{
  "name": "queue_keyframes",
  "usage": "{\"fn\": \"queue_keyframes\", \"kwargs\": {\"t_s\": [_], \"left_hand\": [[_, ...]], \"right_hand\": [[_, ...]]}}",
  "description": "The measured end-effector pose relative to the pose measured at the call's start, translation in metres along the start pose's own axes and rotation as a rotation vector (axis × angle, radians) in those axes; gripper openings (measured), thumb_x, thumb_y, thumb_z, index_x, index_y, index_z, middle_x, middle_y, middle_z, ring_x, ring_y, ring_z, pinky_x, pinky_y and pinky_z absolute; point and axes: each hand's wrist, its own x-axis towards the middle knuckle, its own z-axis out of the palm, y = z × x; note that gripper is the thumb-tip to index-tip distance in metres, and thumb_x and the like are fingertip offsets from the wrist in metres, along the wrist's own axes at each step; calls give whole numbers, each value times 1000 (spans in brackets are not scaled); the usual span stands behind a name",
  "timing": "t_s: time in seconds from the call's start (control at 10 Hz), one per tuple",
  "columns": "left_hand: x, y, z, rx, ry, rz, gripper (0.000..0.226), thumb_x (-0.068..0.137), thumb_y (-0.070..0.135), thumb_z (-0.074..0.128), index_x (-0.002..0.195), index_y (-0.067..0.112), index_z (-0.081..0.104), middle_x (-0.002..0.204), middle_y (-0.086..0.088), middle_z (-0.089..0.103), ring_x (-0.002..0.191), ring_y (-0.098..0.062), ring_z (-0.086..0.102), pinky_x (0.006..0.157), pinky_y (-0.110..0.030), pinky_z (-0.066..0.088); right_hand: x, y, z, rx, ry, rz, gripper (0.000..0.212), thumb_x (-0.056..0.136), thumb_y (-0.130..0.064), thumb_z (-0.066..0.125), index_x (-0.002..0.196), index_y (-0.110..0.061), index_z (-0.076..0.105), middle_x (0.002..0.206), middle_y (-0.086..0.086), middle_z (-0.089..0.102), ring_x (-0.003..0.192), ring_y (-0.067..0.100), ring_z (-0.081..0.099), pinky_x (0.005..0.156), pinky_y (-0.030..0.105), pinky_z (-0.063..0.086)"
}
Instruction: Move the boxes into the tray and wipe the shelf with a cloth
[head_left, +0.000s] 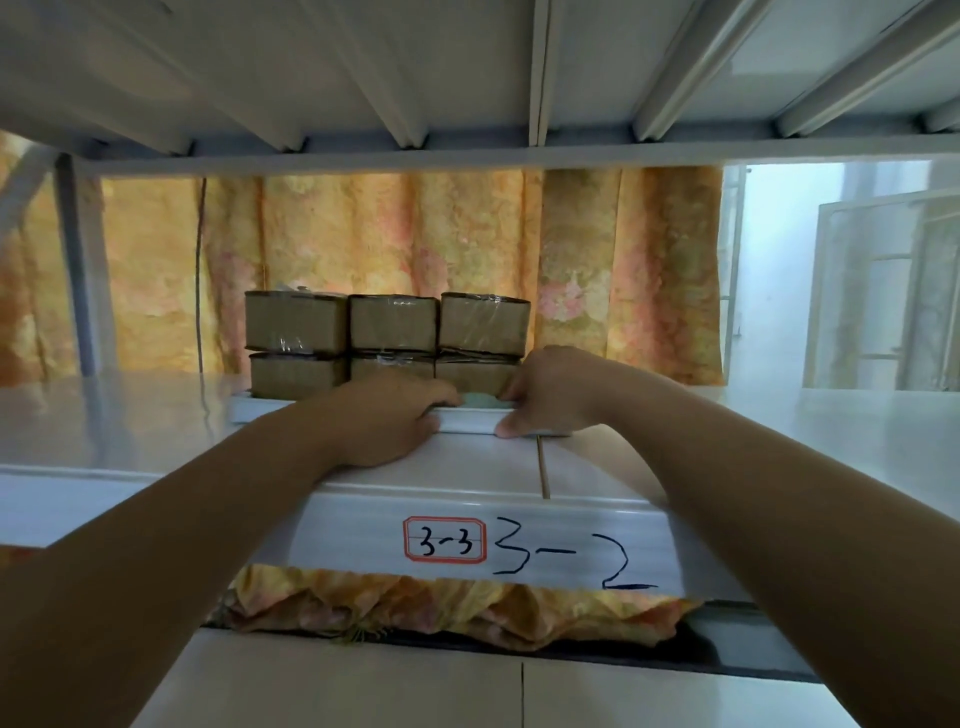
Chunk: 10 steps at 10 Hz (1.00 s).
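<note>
Several brown cardboard boxes (392, 322) wrapped in clear tape stand stacked in two rows inside a white tray (249, 408) on the white metal shelf (130, 431). My left hand (387, 415) grips the tray's near rim, fingers curled over it. My right hand (550, 392) grips the same rim to the right, thumb under the edge. A bit of pale green cloth (480, 400) shows between my hands, just inside the rim. Both forearms reach in over the shelf's front edge.
An orange floral curtain (415, 234) hangs behind the shelf. Another shelf's underside (467, 67) is close overhead. The front rail carries a label "3-3" (445, 539) and handwritten "3-2". Bunched curtain fabric (441, 605) lies below the rail. A window (883, 291) is at the right.
</note>
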Motion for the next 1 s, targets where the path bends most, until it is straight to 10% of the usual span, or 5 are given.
{"fn": "queue_keyframes", "kwargs": {"t_s": [0.2, 0.4, 0.6, 0.8, 1.0], "left_hand": [[-1, 2, 0, 51, 130, -23, 32, 93, 14, 50, 123, 22, 58, 122, -2, 64, 108, -19, 57, 82, -21, 37], [2, 6, -6, 79, 70, -37, 28, 93, 8, 45, 107, 19, 65, 103, -5, 69, 89, -19, 58, 74, -29, 45], [-7, 7, -9, 47, 51, -32, 28, 92, 20, 48, 114, 28, 64, 114, 3, 67, 95, -14, 56, 72, -20, 32], [-8, 18, -17, 105, -29, -111, 37, 92, 33, 50, 128, 26, 53, 129, 0, 56, 104, -16, 51, 83, -25, 37], [-19, 38, -17, -225, 449, -216, 30, 93, 27, 48, 122, 28, 56, 117, 4, 62, 100, -16, 58, 88, -34, 48]], "right_hand": [[-5, 1, 0, 29, -2, 5, 49, 86, -51, 55, 111, -11, 67, 99, 7, 67, 96, 24, 60, 87, 37, 50], [-10, -8, -7, -93, -57, -6, 42, 93, -47, 47, 92, -8, 63, 71, 1, 48, 81, 22, 51, 69, 30, 38], [-12, -30, -7, -362, -104, 114, 29, 98, -27, 39, 120, -17, 55, 102, 2, 52, 106, 26, 52, 94, 45, 35], [-26, -28, -9, -280, 20, 105, 27, 95, -31, 43, 113, -17, 57, 82, -1, 47, 88, 24, 51, 77, 37, 38], [-48, -5, -22, 52, 182, 109, 30, 92, -29, 45, 111, -15, 64, 112, 8, 64, 101, 30, 60, 87, 41, 52]]}}
